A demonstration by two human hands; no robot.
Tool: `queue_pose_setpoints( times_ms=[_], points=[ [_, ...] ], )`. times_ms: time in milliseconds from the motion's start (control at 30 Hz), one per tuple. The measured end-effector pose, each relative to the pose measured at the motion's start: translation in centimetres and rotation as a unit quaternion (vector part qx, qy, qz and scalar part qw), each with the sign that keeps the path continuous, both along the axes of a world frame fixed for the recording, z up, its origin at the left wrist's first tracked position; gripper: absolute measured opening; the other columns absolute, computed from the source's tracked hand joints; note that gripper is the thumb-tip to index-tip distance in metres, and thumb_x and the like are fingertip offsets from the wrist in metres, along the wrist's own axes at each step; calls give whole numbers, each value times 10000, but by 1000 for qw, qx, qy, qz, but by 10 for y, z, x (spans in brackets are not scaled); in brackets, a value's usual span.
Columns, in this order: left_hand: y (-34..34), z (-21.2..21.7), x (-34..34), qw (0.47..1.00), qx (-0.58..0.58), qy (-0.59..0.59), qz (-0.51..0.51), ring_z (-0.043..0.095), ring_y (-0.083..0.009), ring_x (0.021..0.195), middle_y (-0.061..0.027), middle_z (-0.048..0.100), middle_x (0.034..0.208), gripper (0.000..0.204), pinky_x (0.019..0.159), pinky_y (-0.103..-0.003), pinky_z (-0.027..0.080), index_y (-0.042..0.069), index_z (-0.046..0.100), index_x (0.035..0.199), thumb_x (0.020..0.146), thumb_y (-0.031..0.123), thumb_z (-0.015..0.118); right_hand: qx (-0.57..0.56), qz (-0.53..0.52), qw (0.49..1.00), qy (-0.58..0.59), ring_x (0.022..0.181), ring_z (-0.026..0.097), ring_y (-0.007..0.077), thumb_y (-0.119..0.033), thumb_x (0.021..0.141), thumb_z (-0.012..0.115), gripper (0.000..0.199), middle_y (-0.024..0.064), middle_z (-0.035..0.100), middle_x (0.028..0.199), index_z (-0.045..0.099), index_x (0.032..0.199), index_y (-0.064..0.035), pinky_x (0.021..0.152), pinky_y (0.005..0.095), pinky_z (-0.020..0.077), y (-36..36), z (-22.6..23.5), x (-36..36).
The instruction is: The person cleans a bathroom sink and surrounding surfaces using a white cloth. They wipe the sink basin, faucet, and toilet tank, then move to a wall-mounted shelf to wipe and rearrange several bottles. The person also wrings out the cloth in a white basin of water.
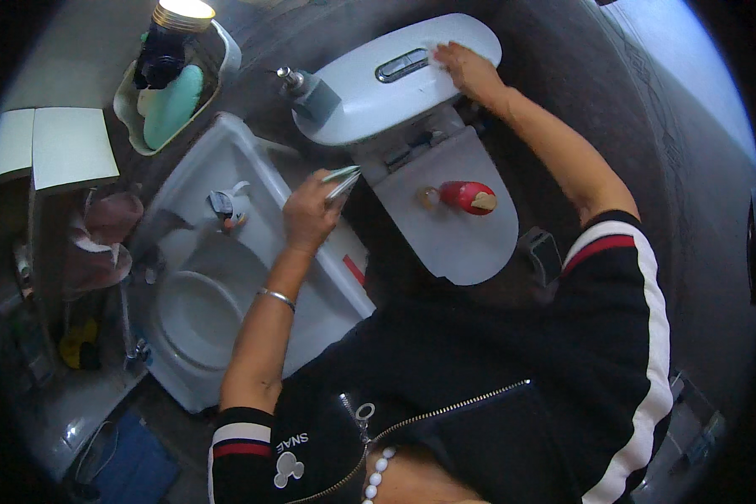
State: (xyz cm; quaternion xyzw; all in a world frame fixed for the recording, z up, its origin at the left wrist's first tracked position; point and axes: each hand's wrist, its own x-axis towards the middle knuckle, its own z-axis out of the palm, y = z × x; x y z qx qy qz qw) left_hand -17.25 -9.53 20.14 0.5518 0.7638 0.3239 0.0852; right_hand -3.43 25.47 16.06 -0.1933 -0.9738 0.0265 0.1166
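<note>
- Right hand [472,77]: fingertips down on the glossy white oval toilet tank lid [357,94], just right of the oblong chrome flush button [403,65]. A small white wad, maybe tissue [436,55], shows at the fingertips; can't tell if it's pinched or only pressed.
- Left hand [309,210]: closed on a thin, flat pale-green-and-white piece [344,178], apart from the lid, over the gap between basin and toilet.
- Key relation: most of the lid lies left of the right hand, the nearer one. Lid's long axis runs lower left to upper right; the grey square-sided pump dispenser [317,101] stands on its left end.
- Flat piece: long axis slants up-right, free end toward the toilet hinge.
</note>
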Motion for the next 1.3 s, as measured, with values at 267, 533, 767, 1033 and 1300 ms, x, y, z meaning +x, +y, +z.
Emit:
queue_pose_setpoints(
  times_ms=[267,533,767,1033,1300],
  points=[
    [-4,-12,-1,1000,-15,-12,-1,587,-270,837,-73,583,1012,200,709,-351,471,96,630,892,702,154,647,-27,-46,994,90,1105,483,291,-49,701,551,359,135,555,1113,567,1059,-63,892,376,409,-49,-9,2],
    [-9,-15,-5,999,-41,7,-1,580,-280,866,-69,577,1028,216,727,-357,467,104,630,917,708,156,639,65,-39,993,91,1023,529,260,-66,725,524,370,96,565,1098,547,1092,-101,824,402,420,-48,-20,6],
    [-3,-17,-7,999,-32,25,-16,589,-275,869,-81,582,1038,231,740,-324,471,86,623,926,700,110,666,-5,5,993,118,1073,502,281,-88,790,453,337,106,554,1126,542,1115,-95,903,460,367,-96,-22,-18],
    [0,-7,-3,1000,-21,8,-19,583,-284,883,-82,585,1029,238,750,-335,473,77,621,915,685,109,670,90,-182,978,55,1076,485,312,-124,791,462,290,103,560,1098,577,1058,-109,886,503,362,13,-8,10],
    [-4,-9,-5,999,-33,13,-10,592,-267,850,-78,585,1016,220,718,-323,479,70,619,899,687,104,668,-132,27,988,69,1217,364,318,-31,797,464,317,115,469,1253,562,1093,-89,986,362,334,-71,-4,-84]
  ],
)
